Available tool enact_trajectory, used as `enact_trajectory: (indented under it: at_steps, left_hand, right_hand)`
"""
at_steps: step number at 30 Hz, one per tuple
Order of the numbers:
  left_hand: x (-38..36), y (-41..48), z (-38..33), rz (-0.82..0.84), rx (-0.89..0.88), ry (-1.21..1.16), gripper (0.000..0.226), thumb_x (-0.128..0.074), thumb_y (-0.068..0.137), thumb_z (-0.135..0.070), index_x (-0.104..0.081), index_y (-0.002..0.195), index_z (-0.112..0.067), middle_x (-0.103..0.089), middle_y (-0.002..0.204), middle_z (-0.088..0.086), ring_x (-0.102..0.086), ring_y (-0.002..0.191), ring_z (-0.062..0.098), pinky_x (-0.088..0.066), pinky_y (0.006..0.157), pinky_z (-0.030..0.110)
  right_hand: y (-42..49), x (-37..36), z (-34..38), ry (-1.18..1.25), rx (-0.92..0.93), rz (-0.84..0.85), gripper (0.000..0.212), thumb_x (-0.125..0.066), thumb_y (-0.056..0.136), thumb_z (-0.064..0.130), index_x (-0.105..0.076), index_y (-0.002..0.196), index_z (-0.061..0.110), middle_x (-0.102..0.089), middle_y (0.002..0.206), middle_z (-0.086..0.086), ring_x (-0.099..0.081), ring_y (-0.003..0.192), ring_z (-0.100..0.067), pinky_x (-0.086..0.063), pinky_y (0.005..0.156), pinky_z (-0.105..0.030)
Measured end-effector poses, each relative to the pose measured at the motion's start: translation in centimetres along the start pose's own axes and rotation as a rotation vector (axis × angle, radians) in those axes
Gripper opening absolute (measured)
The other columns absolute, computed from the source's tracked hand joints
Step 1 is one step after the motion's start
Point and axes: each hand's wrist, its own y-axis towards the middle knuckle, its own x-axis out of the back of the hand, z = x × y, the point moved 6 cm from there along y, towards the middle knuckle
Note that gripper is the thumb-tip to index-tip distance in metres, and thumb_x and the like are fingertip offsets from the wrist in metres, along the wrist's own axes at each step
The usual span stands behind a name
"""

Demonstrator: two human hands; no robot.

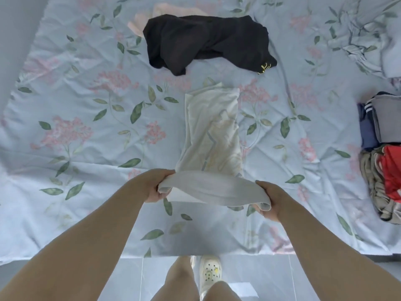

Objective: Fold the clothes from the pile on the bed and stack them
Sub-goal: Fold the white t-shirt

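Floral bed (86, 192): left hand (152, 187) and right hand (271, 198) lift the white shirt (212, 131) by its near hem, fingers (161, 195) curled round it; an uneven pull risks a skewed fold.

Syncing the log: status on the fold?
Hands: left hand and right hand grip white garment at its near end, lifted. Beyond it, black garment lies unfolded. Nothing lies on it.
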Motion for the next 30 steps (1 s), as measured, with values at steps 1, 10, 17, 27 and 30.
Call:
enact_trajectory:
  at_steps: [1, 10, 17, 27, 30]
  left_hand:
    - [-0.6, 0.1, -2.3, -0.003, -0.017, -0.067, 0.018, -0.057, 0.094, -0.015, -0.053, 0.078, -0.007, -0.054, 0.060, 0.003, -0.052, 0.048, 0.007, -0.046, 0.037, 0.014]
    - [-5.4, 1.1, -17.6, 0.249, -0.567, -0.238, 0.055, -0.032, 0.099, -0.050, -0.017, 0.149, -0.034, -0.028, 0.153, -0.004, -0.031, 0.139, 0.026, -0.030, 0.109, 0.054]
    - [-3.1, 10.4, -12.1, -0.251, -0.518, 0.514, 0.060, -0.052, 0.096, -0.027, -0.024, 0.148, -0.021, -0.027, 0.152, 0.003, -0.036, 0.132, 0.022, -0.034, 0.101, 0.033]
    - [-1.4, 16.2, -7.8, -0.423, -0.392, 0.190, 0.051, -0.064, 0.086, -0.011, -0.043, 0.133, -0.012, -0.055, 0.113, 0.002, -0.053, 0.096, 0.020, -0.041, 0.080, 0.027]
    - [-1.5, 16.3, -7.8, -0.394, -0.399, 0.104, 0.044, -0.065, 0.086, -0.015, -0.048, 0.127, -0.011, -0.059, 0.111, 0.002, -0.057, 0.100, 0.022, -0.045, 0.085, 0.029]
  right_hand:
    - [0.2, -1.2, 2.0, 0.034, 0.026, 0.007, 0.020, -0.049, 0.096, 0.018, -0.055, 0.081, 0.006, -0.058, 0.056, -0.007, -0.058, 0.039, -0.017, -0.047, 0.036, -0.019]
    - [0.0, -7.5, 16.4, 0.175, 0.593, 0.030, 0.053, -0.039, 0.095, 0.055, -0.029, 0.145, 0.038, -0.029, 0.152, 0.008, -0.034, 0.136, -0.023, -0.032, 0.109, -0.042]
    - [9.9, -6.0, 10.9, -0.363, 0.366, -0.128, 0.058, -0.052, 0.096, 0.028, -0.026, 0.147, 0.028, -0.032, 0.151, -0.003, -0.034, 0.134, -0.025, -0.031, 0.102, -0.038]
    - [16.3, -6.0, 10.5, -0.485, 0.410, -0.177, 0.048, -0.062, 0.088, 0.013, -0.042, 0.131, 0.018, -0.052, 0.111, 0.001, -0.049, 0.098, -0.016, -0.038, 0.082, -0.027]
    - [16.4, -5.2, 10.6, -0.563, 0.479, -0.266, 0.024, -0.062, 0.087, 0.017, -0.050, 0.107, 0.017, -0.056, 0.091, 0.004, -0.052, 0.084, -0.017, -0.044, 0.074, -0.028]
